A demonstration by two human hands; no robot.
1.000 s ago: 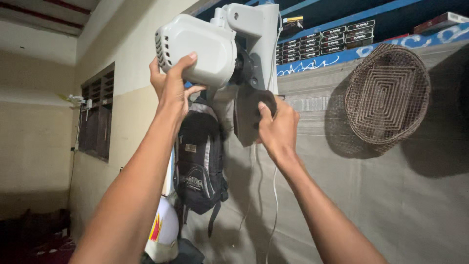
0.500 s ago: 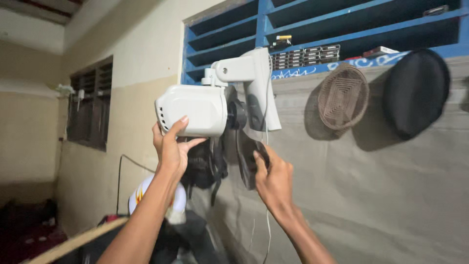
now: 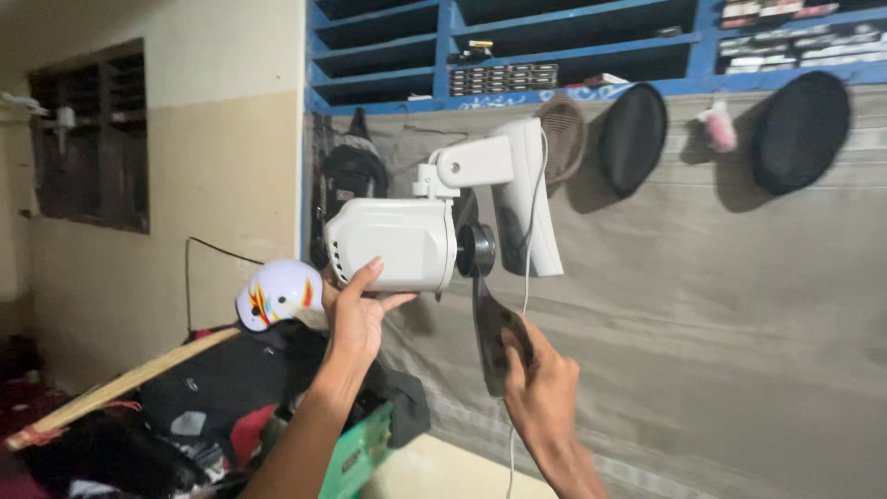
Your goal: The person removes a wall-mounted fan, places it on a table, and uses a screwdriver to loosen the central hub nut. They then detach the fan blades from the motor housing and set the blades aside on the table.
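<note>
Both arms reach upward: the left hand [image 3: 356, 314] spreads open-palmed with thumb extended, while the right hand [image 3: 540, 393] curls its fingers closed.

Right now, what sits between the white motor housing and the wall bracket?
In the head view, a black hub with a dark blade, gripped by the right hand.

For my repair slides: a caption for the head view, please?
Left hand steadies a wall fan's white motor housing while right hand grips its dark blade.
</note>
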